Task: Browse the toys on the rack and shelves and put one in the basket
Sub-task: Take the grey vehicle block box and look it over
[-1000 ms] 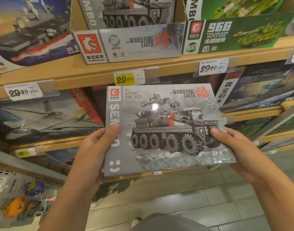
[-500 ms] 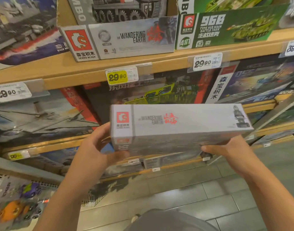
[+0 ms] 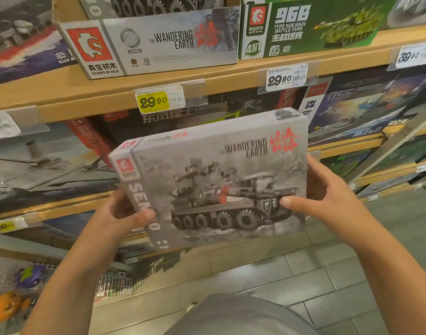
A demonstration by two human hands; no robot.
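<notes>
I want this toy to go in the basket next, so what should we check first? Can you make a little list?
1. Both hands hold the flat grey cardboard box with the wheeled-vehicle picture: ok. The left hand grips its left edge and the right hand its right edge.
2. Box is off the wooden shelf: ok, it is held in the air in front.
3. Box looks undamaged: cannot tell, the picture is blurred.
4. Price known: cannot tell. A yellow 29.90 price tag sits above the box, but which toy it belongs to is unclear.
5. Basket in sight: not ok, none is visible.
</notes>
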